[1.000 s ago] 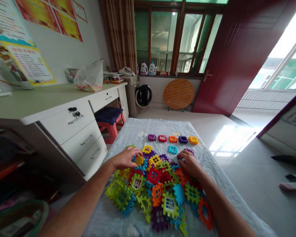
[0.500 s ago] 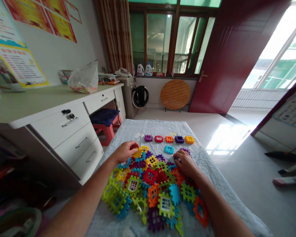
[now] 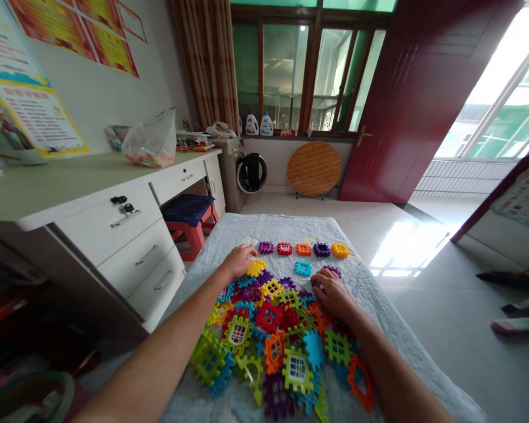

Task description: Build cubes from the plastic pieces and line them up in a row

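Five notched plastic tiles (image 3: pixel 303 249) lie in a row, a heap (image 3: pixel 268 317) remains, and I cannot tell whether my left hand (image 3: pixel 240 262) or right hand (image 3: pixel 334 289) grips anything.

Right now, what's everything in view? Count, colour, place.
Tile heap: many, multicoloured, foreground
Tile row: five, multicoloured, beyond heap
Separate tile: one, blue, nearer than row
Cloth: one, pale blue, beneath heap
Desk: one, white, left
Bag: one, clear, on desk
Stool: one, red, beside desk
Washing machine: one, grey, past desk
Window: one, brown-framed, far side
Bottles: at least two, white, by window
Round board: one, wooden, below window
Curtain: one, brown, beside window
Door: one, dark red, right
Posters: several, multicoloured, upper left
Clutter: uncountable, mixed, lower left
Left hand: one, at yellow tile
Right hand: one, by heap
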Demonstrator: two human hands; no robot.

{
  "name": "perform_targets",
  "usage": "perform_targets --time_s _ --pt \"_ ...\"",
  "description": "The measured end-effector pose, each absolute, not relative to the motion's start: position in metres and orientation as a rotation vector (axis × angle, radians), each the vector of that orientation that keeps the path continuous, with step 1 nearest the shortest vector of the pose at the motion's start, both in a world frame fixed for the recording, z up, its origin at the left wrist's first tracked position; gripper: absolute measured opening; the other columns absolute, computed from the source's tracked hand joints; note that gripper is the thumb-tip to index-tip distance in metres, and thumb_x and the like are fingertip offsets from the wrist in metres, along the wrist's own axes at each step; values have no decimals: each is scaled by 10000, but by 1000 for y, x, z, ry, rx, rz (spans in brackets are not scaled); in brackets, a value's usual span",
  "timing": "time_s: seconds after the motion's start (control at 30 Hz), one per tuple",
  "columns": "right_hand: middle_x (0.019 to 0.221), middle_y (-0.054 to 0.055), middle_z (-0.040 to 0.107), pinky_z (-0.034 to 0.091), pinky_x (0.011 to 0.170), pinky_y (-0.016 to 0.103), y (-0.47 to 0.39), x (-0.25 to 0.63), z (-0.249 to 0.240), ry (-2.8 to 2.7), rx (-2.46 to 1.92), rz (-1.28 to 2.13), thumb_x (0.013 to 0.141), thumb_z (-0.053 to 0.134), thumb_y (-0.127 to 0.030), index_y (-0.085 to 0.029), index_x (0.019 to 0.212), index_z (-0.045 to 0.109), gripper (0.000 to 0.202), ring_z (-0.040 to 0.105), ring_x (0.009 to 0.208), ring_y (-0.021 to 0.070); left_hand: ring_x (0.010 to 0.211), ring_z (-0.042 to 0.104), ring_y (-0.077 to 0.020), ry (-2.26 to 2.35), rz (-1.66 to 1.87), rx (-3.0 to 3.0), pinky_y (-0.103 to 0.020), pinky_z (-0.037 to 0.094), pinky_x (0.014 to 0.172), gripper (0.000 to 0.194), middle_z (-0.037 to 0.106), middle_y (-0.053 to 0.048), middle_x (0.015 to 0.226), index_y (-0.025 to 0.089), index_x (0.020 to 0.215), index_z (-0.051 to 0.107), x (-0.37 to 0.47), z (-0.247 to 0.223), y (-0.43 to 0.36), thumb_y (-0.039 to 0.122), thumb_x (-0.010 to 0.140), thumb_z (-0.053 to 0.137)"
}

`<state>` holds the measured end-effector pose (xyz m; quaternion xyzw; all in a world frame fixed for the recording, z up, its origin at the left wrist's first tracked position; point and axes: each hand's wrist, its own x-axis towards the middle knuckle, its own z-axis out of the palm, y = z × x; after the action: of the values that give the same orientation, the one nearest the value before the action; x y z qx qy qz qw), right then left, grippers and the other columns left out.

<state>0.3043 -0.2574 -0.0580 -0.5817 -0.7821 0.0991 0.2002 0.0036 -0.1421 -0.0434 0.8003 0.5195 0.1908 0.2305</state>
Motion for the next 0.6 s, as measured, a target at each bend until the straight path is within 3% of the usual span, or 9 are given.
perform_targets --time_s 0.17,0.37,0.47,0.6 --pt "989 65 589 393 870 300 -259 304 -58 -2171 -1617 277 846 488 -197 -188 982 647 209 530 941 187 1106 530 -232 1327 343 2244 -307 392 978 441 604 -24 1164 226 1060 641 -13 -43 -138 198 622 597" --pt "1005 65 584 388 879 308 -258 302 -58 -2160 -1639 295 832 499 -188 -189 980 651 213 525 948 191 1118 525 -258 1280 170 2290 -298 412 942 694 559 -57 1222 224 1196 570 -10 -35 -148 432 557 744" --pt "1008 63 581 389 882 304 -259 302 -59 -2154 -1633 290 832 499 -186 -189 976 650 209 524 949 188 1005 582 -241 1413 146 2322 -274 444 869 611 603 -60 1114 207 1140 603 4 -33 -154 436 585 714" --pt "997 63 583 392 882 303 -259 302 -59 -2168 -1613 273 839 491 -187 -186 997 643 219 527 947 187 904 610 -234 1524 194 2310 -272 458 794 463 632 -67 1035 194 1036 642 20 -33 -156 324 593 669"
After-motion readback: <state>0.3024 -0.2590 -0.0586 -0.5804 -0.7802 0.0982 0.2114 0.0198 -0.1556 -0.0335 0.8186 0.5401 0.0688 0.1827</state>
